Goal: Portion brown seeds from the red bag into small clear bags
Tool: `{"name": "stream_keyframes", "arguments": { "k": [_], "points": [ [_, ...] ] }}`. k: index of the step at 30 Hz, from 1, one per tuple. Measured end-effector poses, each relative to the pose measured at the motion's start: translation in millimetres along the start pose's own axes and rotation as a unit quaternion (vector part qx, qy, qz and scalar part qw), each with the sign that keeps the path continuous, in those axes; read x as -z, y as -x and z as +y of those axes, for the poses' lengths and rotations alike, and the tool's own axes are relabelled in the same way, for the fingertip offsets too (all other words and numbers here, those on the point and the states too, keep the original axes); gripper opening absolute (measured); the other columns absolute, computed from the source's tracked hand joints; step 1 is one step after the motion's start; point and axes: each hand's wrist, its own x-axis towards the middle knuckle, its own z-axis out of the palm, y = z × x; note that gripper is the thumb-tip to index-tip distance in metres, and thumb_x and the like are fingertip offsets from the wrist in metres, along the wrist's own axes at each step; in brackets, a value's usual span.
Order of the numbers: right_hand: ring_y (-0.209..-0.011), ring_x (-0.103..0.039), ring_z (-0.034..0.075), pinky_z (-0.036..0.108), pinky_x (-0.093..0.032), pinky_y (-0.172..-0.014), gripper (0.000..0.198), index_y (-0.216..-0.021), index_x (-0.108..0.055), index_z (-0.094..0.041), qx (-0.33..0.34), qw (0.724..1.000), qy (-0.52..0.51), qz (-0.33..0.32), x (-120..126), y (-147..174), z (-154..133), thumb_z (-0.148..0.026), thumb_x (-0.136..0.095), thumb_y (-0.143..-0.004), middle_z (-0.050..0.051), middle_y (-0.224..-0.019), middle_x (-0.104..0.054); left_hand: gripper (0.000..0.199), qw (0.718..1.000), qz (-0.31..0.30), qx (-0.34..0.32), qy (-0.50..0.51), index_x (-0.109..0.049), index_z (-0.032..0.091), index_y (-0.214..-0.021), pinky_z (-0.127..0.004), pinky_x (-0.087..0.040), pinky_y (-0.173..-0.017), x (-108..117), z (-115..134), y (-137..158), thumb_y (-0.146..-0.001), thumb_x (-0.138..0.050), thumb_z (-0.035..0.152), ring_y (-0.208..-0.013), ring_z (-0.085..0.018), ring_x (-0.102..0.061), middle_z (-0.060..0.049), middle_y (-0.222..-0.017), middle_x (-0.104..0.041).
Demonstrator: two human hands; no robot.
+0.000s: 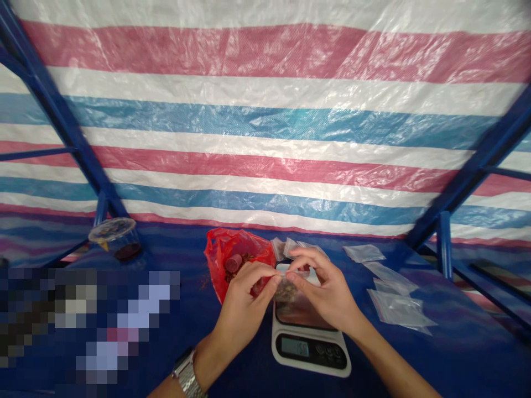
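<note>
Both my hands pinch the top edge of a small clear zip bag [286, 293] with brownish bits inside. My left hand [244, 298], with a metal watch at the wrist, grips the bag's left side between thumb and forefinger. On the other side, my right hand [326, 287] has thumb and forefinger closed on the same edge. Beneath the bag is a white digital scale [311, 365] with a lit display; I cannot tell whether the bag touches its plate. Left of the scale, a red plastic bag [215, 265] gapes around brown pieces and a reddish scoop or cup [233, 263].
Several flat clear bags [398, 307] lie on the blue table at the right. More small bags [282, 247] sit behind the scale. A lidded clear tub [116, 237] holding something dark stands at the left. Blue frame bars and a striped tarp [265, 127] bound the back.
</note>
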Motion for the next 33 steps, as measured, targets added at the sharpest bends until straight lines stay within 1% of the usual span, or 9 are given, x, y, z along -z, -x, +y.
{"name": "stream_keyframes", "arguments": {
  "k": [6,12,17,19,22,26,28,31,33],
  "points": [
    [-0.073,-0.07,0.019,0.033,-0.053,-0.08,0.03,-0.109,-0.068,-0.023,-0.048,0.998,-0.011,0.04,11.2,-2.1,12.9,-0.034,-0.082,-0.085,-0.003,-0.071,-0.07,0.019,1.0,0.017,-0.001,-0.02,-0.073,0.023,-0.09,-0.027,-0.048,-0.088,12.4,1.2,2.9,-0.101,-0.059,0.029,-0.09,-0.015,-0.067,-0.001,-0.092,-0.074],
    [-0.08,-0.067,0.018,0.03,-0.054,-0.078,0.034,-0.118,-0.065,-0.024,-0.03,0.998,-0.004,0.056,8.4,-5.1,13.6,-0.041,-0.076,-0.091,0.001,-0.087,-0.072,0.018,0.999,0.013,-0.016,-0.05,-0.073,0.024,-0.091,-0.028,-0.048,-0.094,21.9,5.0,5.9,-0.101,-0.059,0.028,-0.09,-0.015,-0.068,-0.001,-0.092,-0.074],
    [-0.082,-0.066,0.017,0.029,-0.055,-0.077,0.035,-0.12,-0.063,-0.024,-0.034,0.995,0.002,0.091,9.2,-8.7,17.5,-0.046,-0.071,-0.094,0.001,-0.09,-0.067,0.016,0.991,0.09,-0.011,-0.094,-0.075,0.024,-0.091,-0.028,-0.051,-0.087,40.4,2.7,3.7,-0.098,-0.062,0.03,-0.092,-0.017,-0.068,-0.002,-0.093,-0.075],
    [-0.084,-0.067,0.018,0.03,-0.055,-0.077,0.038,-0.12,-0.063,-0.024,-0.039,0.989,0.005,0.141,16.0,-11.7,22.7,-0.048,-0.071,-0.092,0.002,-0.091,-0.067,0.016,0.985,0.127,0.01,-0.117,-0.075,0.024,-0.091,-0.028,-0.051,-0.083,49.5,-1.2,3.7,-0.098,-0.062,0.031,-0.087,-0.017,-0.068,-0.002,-0.092,-0.075],
    [-0.089,-0.068,0.02,0.035,-0.056,-0.085,0.038,-0.114,-0.064,-0.023,-0.028,0.967,0.03,0.252,31.4,-17.4,31.5,-0.05,-0.073,-0.09,0.004,-0.095,-0.069,0.019,0.979,0.145,0.028,-0.142,-0.075,0.024,-0.089,-0.027,-0.05,-0.075,60.7,-6.5,6.8,-0.097,-0.062,0.034,-0.079,-0.017,-0.065,-0.001,-0.089,-0.075],
    [-0.093,-0.069,0.024,0.041,-0.054,-0.091,0.039,-0.111,-0.067,-0.019,0.0,0.921,0.156,0.357,51.6,-21.9,42.5,-0.052,-0.069,-0.091,0.01,-0.104,-0.072,0.019,0.98,0.134,0.045,-0.142,-0.074,0.023,-0.086,-0.026,-0.047,-0.066,67.5,-7.7,11.8,-0.096,-0.062,0.034,-0.07,-0.015,-0.062,0.0,-0.083,-0.073],
    [-0.091,-0.069,0.026,0.042,-0.055,-0.088,0.041,-0.11,-0.069,-0.018,-0.006,0.92,0.222,0.324,58.2,-21.5,48.7,-0.055,-0.067,-0.091,0.012,-0.104,-0.074,0.02,0.981,0.129,0.057,-0.132,-0.074,0.023,-0.087,-0.025,-0.046,-0.064,66.8,-7.3,11.7,-0.097,-0.062,0.036,-0.067,-0.014,-0.061,0.001,-0.081,-0.074],
    [-0.089,-0.071,0.027,0.042,-0.055,-0.084,0.047,-0.111,-0.071,-0.018,-0.039,0.943,0.272,0.19,64.8,-19.5,58.7,-0.06,-0.061,-0.094,0.013,-0.104,-0.077,0.023,0.983,0.122,0.08,-0.113,-0.075,0.023,-0.089,-0.026,-0.047,-0.065,61.1,-7.7,8.2,-0.097,-0.061,0.038,-0.067,-0.014,-0.062,0.0,-0.083,-0.075],
    [-0.092,-0.072,0.028,0.043,-0.055,-0.087,0.049,-0.113,-0.072,-0.018,-0.057,0.945,0.282,0.153,70.1,-18.7,65.0,-0.061,-0.054,-0.097,0.014,-0.106,-0.078,0.023,0.984,0.119,0.086,-0.104,-0.075,0.023,-0.091,-0.026,-0.048,-0.068,55.1,-8.7,5.3,-0.098,-0.059,0.038,-0.071,-0.015,-0.065,0.0,-0.084,-0.076]
  ]
}}
